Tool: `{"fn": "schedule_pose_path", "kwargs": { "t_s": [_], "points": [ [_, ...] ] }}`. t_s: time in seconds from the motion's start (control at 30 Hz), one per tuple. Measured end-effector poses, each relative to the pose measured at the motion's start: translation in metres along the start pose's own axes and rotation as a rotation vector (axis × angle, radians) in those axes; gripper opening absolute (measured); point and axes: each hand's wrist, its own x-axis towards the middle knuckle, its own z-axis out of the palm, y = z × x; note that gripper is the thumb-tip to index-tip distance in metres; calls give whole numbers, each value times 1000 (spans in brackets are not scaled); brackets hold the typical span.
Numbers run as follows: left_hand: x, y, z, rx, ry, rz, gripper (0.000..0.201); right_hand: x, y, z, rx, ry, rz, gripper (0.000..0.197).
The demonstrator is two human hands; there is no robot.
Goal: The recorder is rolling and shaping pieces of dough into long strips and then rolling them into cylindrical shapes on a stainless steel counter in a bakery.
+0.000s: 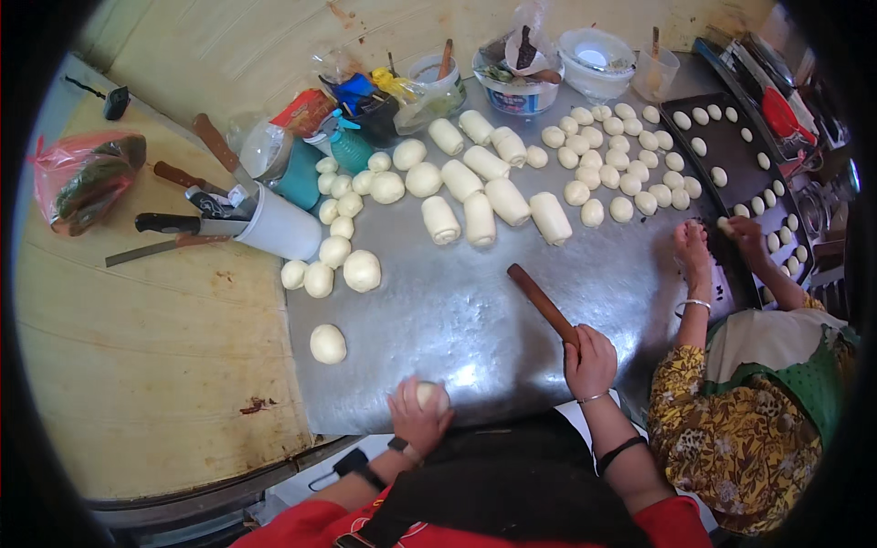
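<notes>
My left hand (418, 420) is curled over a pale dough ball (430, 395) at the table's near edge; its fingers are slightly blurred and cover part of the ball. Gripped by one end, a brown wooden rolling pin (541, 300) slants up and to the left from my closed right hand (591, 363), held over the metal table (402, 315). A single dough ball (328, 344) rests on the metal beyond my left hand. Farther off lie several rolled dough logs (479, 217), with round dough balls (362, 271) to their left and smaller ones (630, 183) to their right.
At right, a co-worker's hands (696, 245) handle small dough pieces beside a dark tray (722, 196) holding several more. A white container of knives (281, 225) stands at the left. Tubs (517, 91), bowls (596, 64) and a teal spray bottle (349, 146) line the back.
</notes>
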Motion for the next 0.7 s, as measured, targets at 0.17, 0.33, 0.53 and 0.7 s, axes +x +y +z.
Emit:
{"fn": "schedule_pose_path", "kwargs": {
  "t_s": [0.17, 0.33, 0.53, 0.7],
  "points": [
    [160, -15, 3, 122, 308, -136, 60, 4, -8, -4, -6, 8, 0, 31],
    [223, -28, 12, 84, 507, -169, 71, 0, -9, -4, -2, 30, -16, 30],
    [23, 31, 16, -9, -115, 105, 99, -11, 2, 1, -36, 99, -6, 30],
    [52, -3, 26, 214, -44, 63, 75, -13, -3, 20, -15, 111, -16, 30]
  ]
}}
